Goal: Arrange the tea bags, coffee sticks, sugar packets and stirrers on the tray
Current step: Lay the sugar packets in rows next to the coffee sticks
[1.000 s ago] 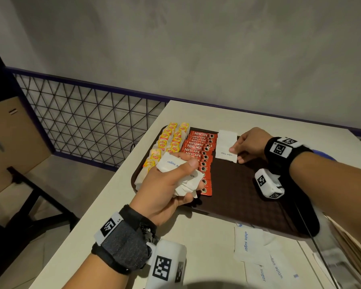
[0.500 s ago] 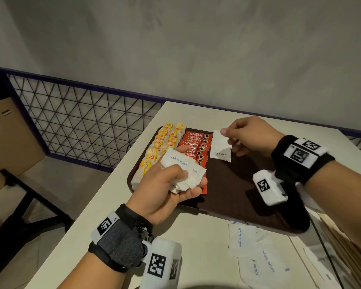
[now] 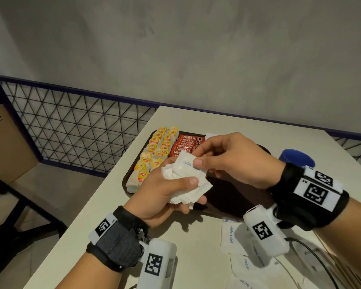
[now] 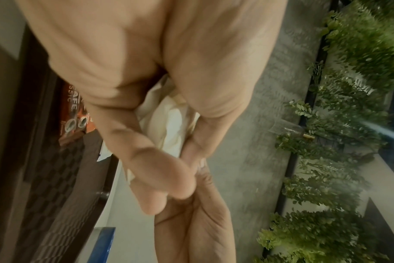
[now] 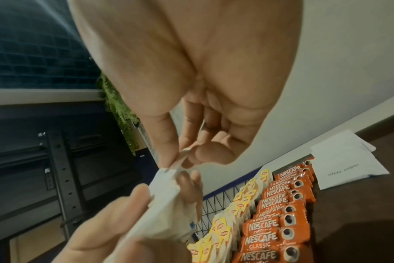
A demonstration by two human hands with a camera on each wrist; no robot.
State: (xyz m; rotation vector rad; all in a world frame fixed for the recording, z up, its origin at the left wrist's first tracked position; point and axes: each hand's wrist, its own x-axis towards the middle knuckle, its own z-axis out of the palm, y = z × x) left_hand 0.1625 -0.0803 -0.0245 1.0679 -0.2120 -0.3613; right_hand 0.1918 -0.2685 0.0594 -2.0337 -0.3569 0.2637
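Note:
My left hand (image 3: 171, 190) grips a bunch of white sugar packets (image 3: 185, 184) above the near edge of the brown tray (image 3: 233, 197). My right hand (image 3: 198, 161) pinches the top sugar packet (image 3: 188, 165) of that bunch between thumb and forefinger; the right wrist view shows the same pinch on the top sugar packet (image 5: 180, 160). On the tray lie two rows of yellow tea bags (image 3: 156, 151), a row of red coffee sticks (image 3: 185, 143) and, at the far end, sugar packets (image 5: 346, 163). No stirrers are in view.
Several loose sugar packets (image 3: 231, 238) lie on the white table (image 3: 175, 117) near its front right. A blue cup (image 3: 296, 159) stands right of the tray. A wire mesh railing (image 3: 81, 126) runs beyond the table's left edge.
My right hand left the packets laid at the tray's far end and came back to the bunch in my left hand, where it now pinches the top packet.

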